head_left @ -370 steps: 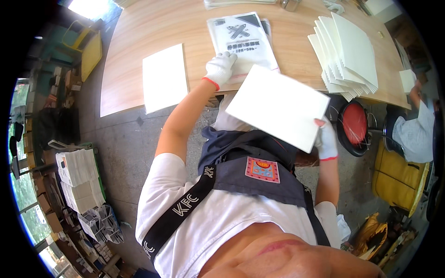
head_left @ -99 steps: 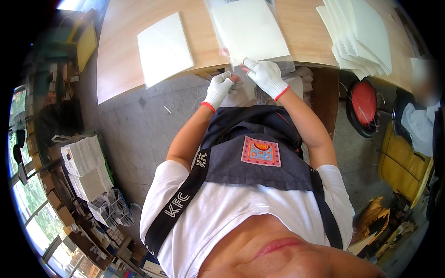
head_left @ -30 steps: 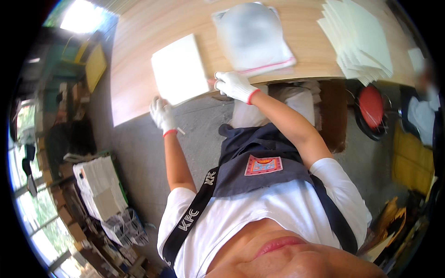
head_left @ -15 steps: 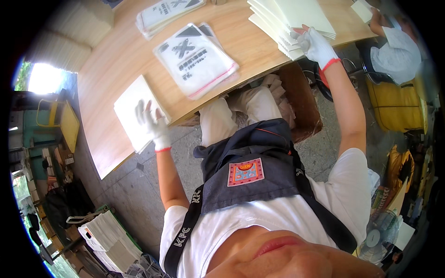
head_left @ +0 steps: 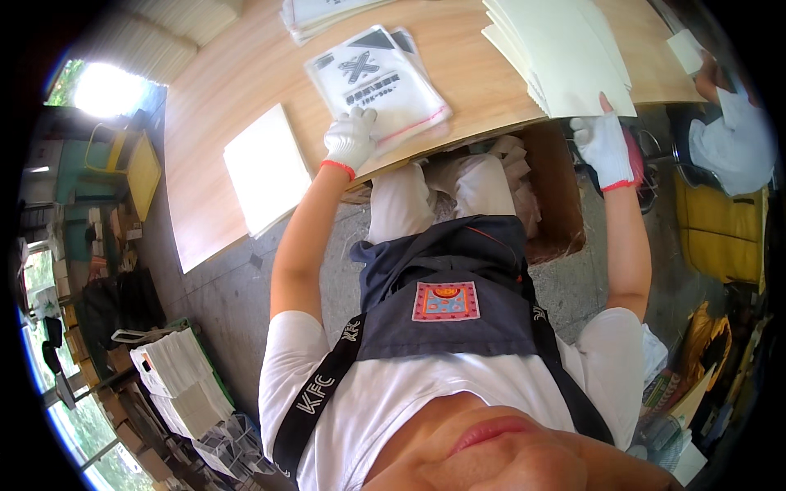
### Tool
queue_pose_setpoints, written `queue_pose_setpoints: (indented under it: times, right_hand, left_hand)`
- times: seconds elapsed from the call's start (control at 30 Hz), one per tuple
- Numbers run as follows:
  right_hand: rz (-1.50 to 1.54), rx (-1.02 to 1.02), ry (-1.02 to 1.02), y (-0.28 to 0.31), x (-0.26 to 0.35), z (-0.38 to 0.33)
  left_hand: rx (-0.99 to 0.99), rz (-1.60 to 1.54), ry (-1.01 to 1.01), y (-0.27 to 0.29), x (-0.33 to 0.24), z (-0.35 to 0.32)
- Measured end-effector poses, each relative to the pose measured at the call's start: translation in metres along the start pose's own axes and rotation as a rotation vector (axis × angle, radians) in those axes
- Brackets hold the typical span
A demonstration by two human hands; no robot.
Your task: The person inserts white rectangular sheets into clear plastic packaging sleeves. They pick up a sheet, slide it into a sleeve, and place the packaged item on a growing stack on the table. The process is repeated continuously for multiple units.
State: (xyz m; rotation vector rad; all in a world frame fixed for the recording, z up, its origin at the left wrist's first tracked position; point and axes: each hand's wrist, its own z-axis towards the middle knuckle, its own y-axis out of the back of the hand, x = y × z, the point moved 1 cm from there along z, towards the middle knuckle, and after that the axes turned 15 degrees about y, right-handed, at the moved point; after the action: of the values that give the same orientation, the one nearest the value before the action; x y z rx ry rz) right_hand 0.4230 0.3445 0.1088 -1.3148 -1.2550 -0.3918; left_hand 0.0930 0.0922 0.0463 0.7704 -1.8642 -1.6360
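Note:
My left hand (head_left: 352, 139), in a white glove with a red cuff, rests on the lower left edge of a pile of clear printed plastic bags (head_left: 372, 82). Its fingers are curled in on the bag's edge. My right hand (head_left: 604, 149), gloved the same way, grips the near corner of a cream paper sheet (head_left: 573, 57) on top of a fanned stack. The right thumb lies above the sheet, and the other fingers are partly hidden or folded below it. Left of the bags lies a squared stack of white paper (head_left: 266, 168).
More plastic bags (head_left: 327, 12) lie at the far side of the wooden table (head_left: 205, 114). Tall paper stacks (head_left: 147, 41) stand at far left. Under the table is a cardboard box (head_left: 561, 188). Another person (head_left: 733, 135) sits at the right by a yellow bundle (head_left: 720, 233).
My left hand has left the white stack and moved right onto the plastic bags. My right hand has come nearer, to the cream stack's near corner, with the top sheet shifted toward me.

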Motion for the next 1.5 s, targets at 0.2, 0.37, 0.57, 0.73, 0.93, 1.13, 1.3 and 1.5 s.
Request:
queue_pose_setpoints:
  times: [0.2,0.37,0.57,0.73,0.93,1.13,1.3,1.5]
  right_hand:
    - [0.014,-0.072,0.462,0.033,0.001,0.000]
    - [-0.184,0.143,0.127,-0.004,-0.040,-0.070]
    - [0.129,0.278,-0.280,0.014,-0.141,-0.091]
    - [0.244,0.082,-0.259,-0.010,-0.165,-0.113]
    - [0.258,0.030,-0.229,-0.035,-0.171,-0.128]
    - [0.229,0.089,-0.151,-0.042,-0.168,-0.136]
    - [0.192,0.031,-0.112,-0.048,-0.167,-0.144]
    - [0.126,0.089,-0.079,-0.046,-0.164,-0.147]
  left_hand:
    - [-0.100,-0.275,-0.102,-0.029,0.033,0.018]
    - [-0.230,-0.383,0.033,-0.031,0.043,-0.001]
    - [-0.217,-0.548,0.086,-0.024,0.042,-0.010]
    - [-0.106,-0.764,-0.185,-0.021,0.045,-0.009]
    - [-0.305,-0.738,-0.194,-0.011,0.034,-0.022]
    - [-0.524,-0.751,-0.074,-0.029,0.033,-0.036]
    - [-0.641,-0.893,0.051,-0.040,0.027,-0.050]
    - [-0.514,-1.028,0.142,-0.051,0.023,-0.067]
